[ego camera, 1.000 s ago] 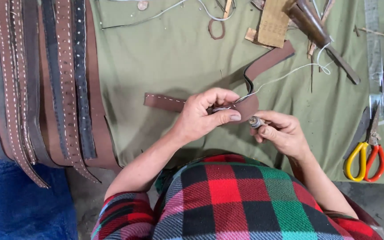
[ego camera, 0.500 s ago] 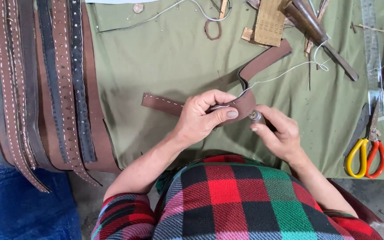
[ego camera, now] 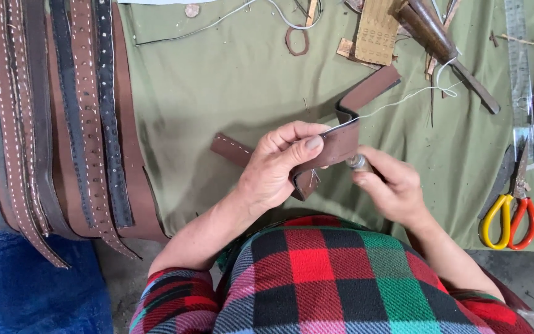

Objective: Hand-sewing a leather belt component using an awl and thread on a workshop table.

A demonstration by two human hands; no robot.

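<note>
Nearest the camera, above the red, green and black checked sleeves, the left hand [ego camera: 279, 164] is clenched around a folded brown leather strap [ego camera: 335, 145], thumb flat across its upper face. Just right of it the right hand [ego camera: 394, 188] pinches a small metal-tipped tool [ego camera: 358, 162], likely an awl, though the tip is hidden where it meets the leather. Compared with a second ago, the strap has been raised and turned more on edge, and the tool now presses straight against its side rather than sitting apart below it; that suggests another stitch hole is being worked. A white thread [ego camera: 403, 99] runs from the fold out to the far right and looks tauter than before.

Farther out, the strap's free end [ego camera: 375, 86] rests on the olive green cloth [ego camera: 217, 93]. At the right edge lie scissors with yellow and orange handles [ego camera: 508, 216], unmoved. Along the left lies a row of stitched leather belts [ego camera: 63, 124]. Farthest off, wooden-handled tools [ego camera: 440, 43] and a tan punched card [ego camera: 376, 31] are scattered.
</note>
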